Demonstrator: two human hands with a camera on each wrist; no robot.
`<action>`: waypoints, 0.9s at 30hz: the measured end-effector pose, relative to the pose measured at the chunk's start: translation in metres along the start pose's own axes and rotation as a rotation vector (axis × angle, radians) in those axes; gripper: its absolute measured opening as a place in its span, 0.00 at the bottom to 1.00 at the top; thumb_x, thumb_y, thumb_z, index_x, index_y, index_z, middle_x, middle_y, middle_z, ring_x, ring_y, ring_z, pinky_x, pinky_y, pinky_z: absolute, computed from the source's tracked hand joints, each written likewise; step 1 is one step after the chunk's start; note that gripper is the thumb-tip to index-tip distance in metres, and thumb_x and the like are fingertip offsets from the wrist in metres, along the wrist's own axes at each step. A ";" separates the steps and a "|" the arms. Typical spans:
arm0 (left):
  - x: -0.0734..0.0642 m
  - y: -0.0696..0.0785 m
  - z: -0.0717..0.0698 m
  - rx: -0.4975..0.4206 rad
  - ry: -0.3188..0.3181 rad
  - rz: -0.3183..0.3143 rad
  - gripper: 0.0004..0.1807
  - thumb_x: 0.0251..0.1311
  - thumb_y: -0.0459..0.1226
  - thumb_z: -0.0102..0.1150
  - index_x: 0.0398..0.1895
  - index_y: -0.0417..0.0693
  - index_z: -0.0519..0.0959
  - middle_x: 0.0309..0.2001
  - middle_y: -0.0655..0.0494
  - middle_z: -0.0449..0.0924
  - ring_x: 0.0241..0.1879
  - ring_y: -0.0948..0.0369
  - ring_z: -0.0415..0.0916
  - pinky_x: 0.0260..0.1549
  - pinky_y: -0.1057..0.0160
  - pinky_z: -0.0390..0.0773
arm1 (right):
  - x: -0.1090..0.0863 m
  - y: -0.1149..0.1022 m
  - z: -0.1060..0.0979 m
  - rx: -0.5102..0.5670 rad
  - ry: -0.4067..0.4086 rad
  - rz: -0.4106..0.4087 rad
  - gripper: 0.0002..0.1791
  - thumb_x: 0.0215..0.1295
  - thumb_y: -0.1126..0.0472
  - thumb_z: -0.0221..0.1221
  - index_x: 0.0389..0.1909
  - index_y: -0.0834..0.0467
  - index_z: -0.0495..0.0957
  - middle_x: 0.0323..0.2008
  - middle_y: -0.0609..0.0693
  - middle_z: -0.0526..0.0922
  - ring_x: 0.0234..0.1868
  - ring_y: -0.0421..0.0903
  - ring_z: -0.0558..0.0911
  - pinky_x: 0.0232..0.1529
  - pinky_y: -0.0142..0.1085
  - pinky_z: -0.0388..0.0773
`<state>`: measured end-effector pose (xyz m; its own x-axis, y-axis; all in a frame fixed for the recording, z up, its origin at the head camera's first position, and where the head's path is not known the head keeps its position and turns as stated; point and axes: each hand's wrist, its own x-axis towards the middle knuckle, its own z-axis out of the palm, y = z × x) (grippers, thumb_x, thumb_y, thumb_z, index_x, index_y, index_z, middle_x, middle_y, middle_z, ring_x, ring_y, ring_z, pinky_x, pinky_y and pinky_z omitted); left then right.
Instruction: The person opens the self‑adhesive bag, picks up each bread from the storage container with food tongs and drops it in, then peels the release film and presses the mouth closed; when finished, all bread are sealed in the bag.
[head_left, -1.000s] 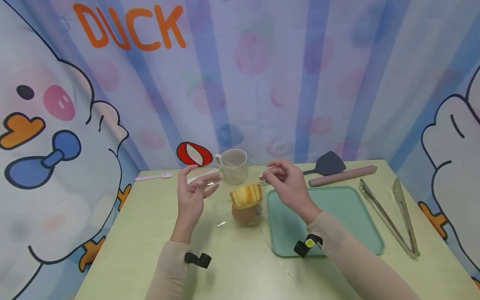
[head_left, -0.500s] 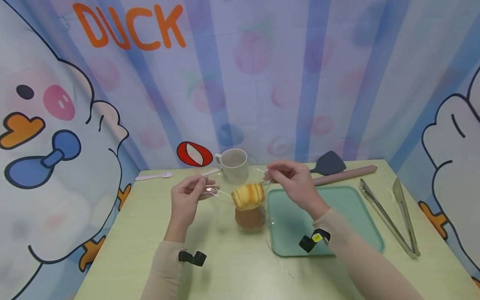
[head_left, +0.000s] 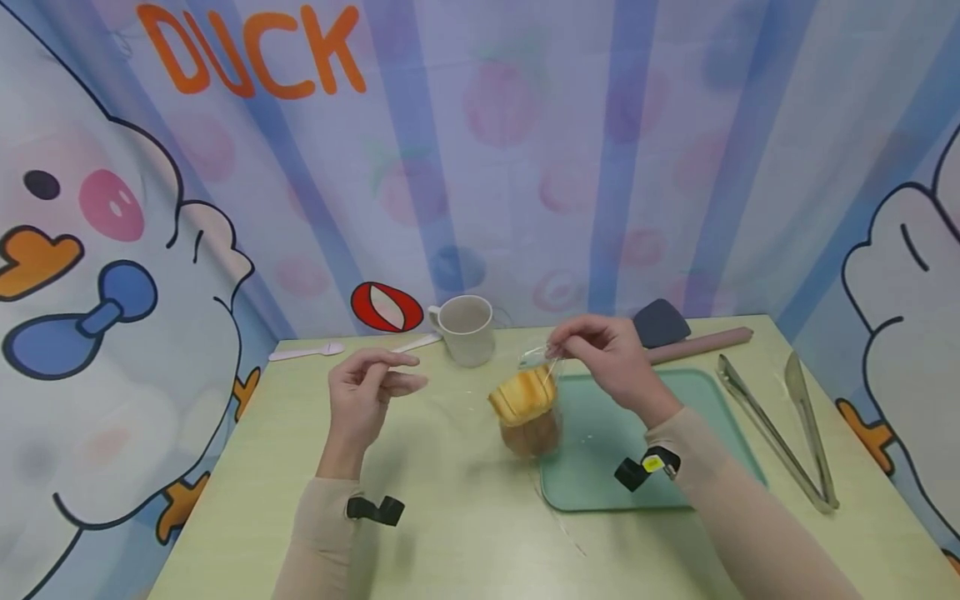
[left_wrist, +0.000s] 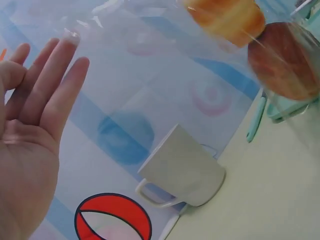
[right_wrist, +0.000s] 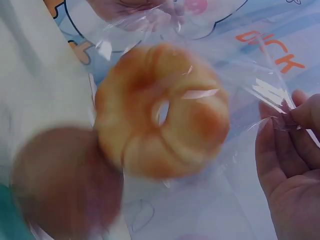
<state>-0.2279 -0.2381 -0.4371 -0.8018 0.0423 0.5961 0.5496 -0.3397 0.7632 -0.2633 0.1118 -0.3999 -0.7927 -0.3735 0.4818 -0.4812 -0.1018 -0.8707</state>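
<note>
My right hand pinches the edge of a clear plastic bag between thumb and fingers. Inside the bag are a yellow ring-shaped bread with browned ridges and a round brown bun. In the head view the bread lies over the bun, beside the tray's left edge. My left hand is raised to the left of the bag. In the left wrist view its fingers are mostly straight, thumb near the index finger, and a bit of plastic shows at the middle fingertip.
A white mug stands at the back, near a teal-handled utensil. The green tray lies right, with a dark spatula and pink rod behind it. Metal tongs lie far right, a pale fork back left.
The bag with bread and bun has shifted right with my right hand, now overlapping the tray's left edge. My left hand has drawn leftward, its fingers looser than half a second ago.
</note>
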 end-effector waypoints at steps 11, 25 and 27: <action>-0.001 -0.014 0.004 0.013 -0.238 -0.061 0.39 0.69 0.49 0.68 0.75 0.42 0.64 0.66 0.40 0.79 0.64 0.47 0.80 0.62 0.46 0.81 | 0.000 0.000 -0.002 -0.010 -0.021 0.038 0.10 0.79 0.66 0.57 0.44 0.67 0.85 0.39 0.53 0.88 0.42 0.54 0.87 0.51 0.42 0.87; -0.001 -0.005 0.010 0.185 -0.095 0.035 0.05 0.62 0.15 0.62 0.38 0.22 0.84 0.44 0.51 0.91 0.40 0.56 0.91 0.40 0.55 0.89 | 0.002 0.000 -0.005 0.008 0.019 0.001 0.08 0.75 0.73 0.57 0.38 0.71 0.84 0.39 0.57 0.89 0.39 0.45 0.88 0.47 0.40 0.88; 0.002 -0.002 0.007 0.156 -0.133 0.052 0.05 0.62 0.14 0.61 0.35 0.23 0.85 0.45 0.49 0.91 0.42 0.53 0.91 0.42 0.55 0.89 | 0.002 -0.003 -0.006 0.012 0.010 -0.019 0.07 0.74 0.74 0.57 0.37 0.72 0.83 0.39 0.56 0.89 0.39 0.46 0.89 0.46 0.40 0.89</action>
<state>-0.2290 -0.2302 -0.4359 -0.7392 0.1553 0.6553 0.6272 -0.1958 0.7539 -0.2664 0.1170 -0.3957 -0.7873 -0.3620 0.4992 -0.4917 -0.1200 -0.8625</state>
